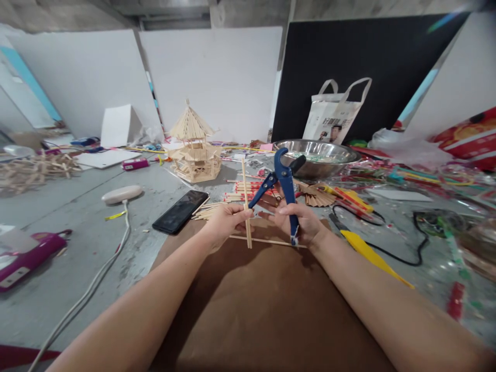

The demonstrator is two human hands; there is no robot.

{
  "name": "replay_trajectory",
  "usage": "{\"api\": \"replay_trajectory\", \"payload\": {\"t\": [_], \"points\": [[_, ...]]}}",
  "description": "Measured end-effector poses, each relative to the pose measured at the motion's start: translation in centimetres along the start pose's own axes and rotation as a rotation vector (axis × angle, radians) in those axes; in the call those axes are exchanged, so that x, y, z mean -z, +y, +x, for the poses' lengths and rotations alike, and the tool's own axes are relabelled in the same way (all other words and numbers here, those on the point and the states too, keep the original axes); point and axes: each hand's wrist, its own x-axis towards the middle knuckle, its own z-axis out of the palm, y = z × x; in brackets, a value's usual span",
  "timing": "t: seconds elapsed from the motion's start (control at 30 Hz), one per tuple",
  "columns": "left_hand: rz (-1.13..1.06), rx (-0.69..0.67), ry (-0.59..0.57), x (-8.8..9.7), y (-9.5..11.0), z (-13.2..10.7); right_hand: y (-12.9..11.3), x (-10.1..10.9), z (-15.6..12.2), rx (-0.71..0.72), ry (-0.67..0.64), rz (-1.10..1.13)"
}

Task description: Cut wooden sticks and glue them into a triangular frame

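Observation:
My left hand point(225, 222) pinches a couple of thin wooden sticks point(245, 194), held upright between thumb and fingers. In my right hand point(308, 223) is a blue pipe cutter point(285, 181), its handles spread apart and its hooked head pointing up. The end of one cutter handle comes close to the sticks at my left fingertips; I cannot tell whether they touch. Beneath both hands a single stick point(267, 241) lies across the brown sheet point(248, 310). Just beyond my hands lie several loose sticks point(205, 211) and a pile with red markings point(244, 190).
A wooden-stick pavilion model point(196, 155) stands at the back. A black phone point(180, 211) lies left of my hands, near a white corded device point(122, 194). To the right are a metal bowl point(329, 155), a yellow-handled tool point(372, 256) and tangled coloured strips point(430, 178).

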Motion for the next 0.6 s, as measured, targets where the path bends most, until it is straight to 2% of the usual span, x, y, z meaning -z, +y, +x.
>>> {"api": "replay_trajectory", "payload": {"t": [0.1, 0.17, 0.23, 0.33, 0.4, 0.47, 0.6], "points": [[0.014, 0.011, -0.068, -0.3, 0.0, 0.0, 0.0, -0.8, 0.0, 0.024, 0.074, -0.113], [0.066, -0.018, -0.041, -0.3, 0.0, 0.0, -0.1, -0.9, 0.1, 0.054, 0.211, -0.251], [0.196, -0.084, 0.064, 0.0, 0.2, 0.1, -0.1, -0.6, 0.4, 0.101, 0.386, -0.489], [0.575, -0.216, 0.25, 0.9, 0.5, 0.4, 0.0, 0.2, 0.6, 0.223, 0.587, -1.02], [0.785, -0.292, 0.324, 1.4, 0.6, 0.4, 0.3, 0.5, 0.6, 0.276, 0.601, -1.342], [0.915, -0.343, 0.387, 1.7, 0.4, 0.4, 0.7, 0.6, 0.4, 0.274, 0.533, -1.551], [1.08, -0.365, 0.511, 1.9, 0.1, 0.5, 1.6, 0.7, 0.4, 0.21, 0.425, -1.729]]}}
